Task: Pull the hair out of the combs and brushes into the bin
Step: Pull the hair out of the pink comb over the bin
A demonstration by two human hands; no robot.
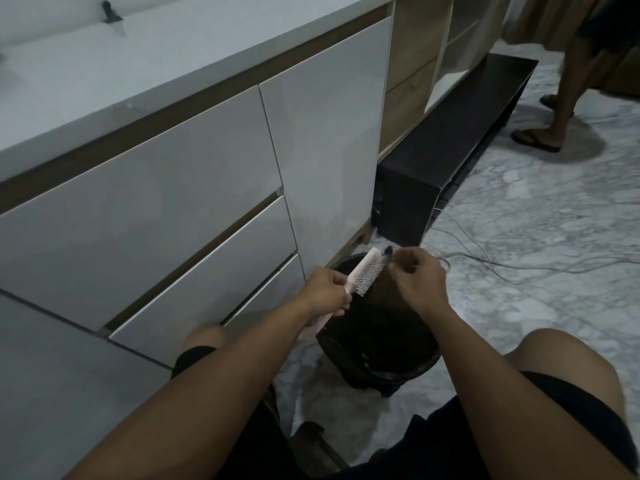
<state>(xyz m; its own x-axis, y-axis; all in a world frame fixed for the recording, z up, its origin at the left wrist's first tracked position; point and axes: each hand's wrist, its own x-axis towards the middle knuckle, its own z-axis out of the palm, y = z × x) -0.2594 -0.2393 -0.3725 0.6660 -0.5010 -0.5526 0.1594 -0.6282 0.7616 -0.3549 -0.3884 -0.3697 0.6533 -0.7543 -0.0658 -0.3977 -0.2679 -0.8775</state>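
Observation:
A pale pink hairbrush (367,273) with fine bristles is held over a black bin (381,344) lined with a dark bag. My left hand (325,292) grips the brush's handle, with the bristles facing right and down. At the far end of the bristles, my right hand (417,277) has its fingers pinched on a small dark tuft of hair (388,251) at the brush tip. The bin stands on the floor between my knees, against the cabinet.
White drawers and cabinet doors (194,202) fill the left. A low black bench (446,147) runs along the wall behind the bin. Grey cables (512,268) lie across the marble floor to the right. Another person's legs in sandals (554,116) stand at the far right.

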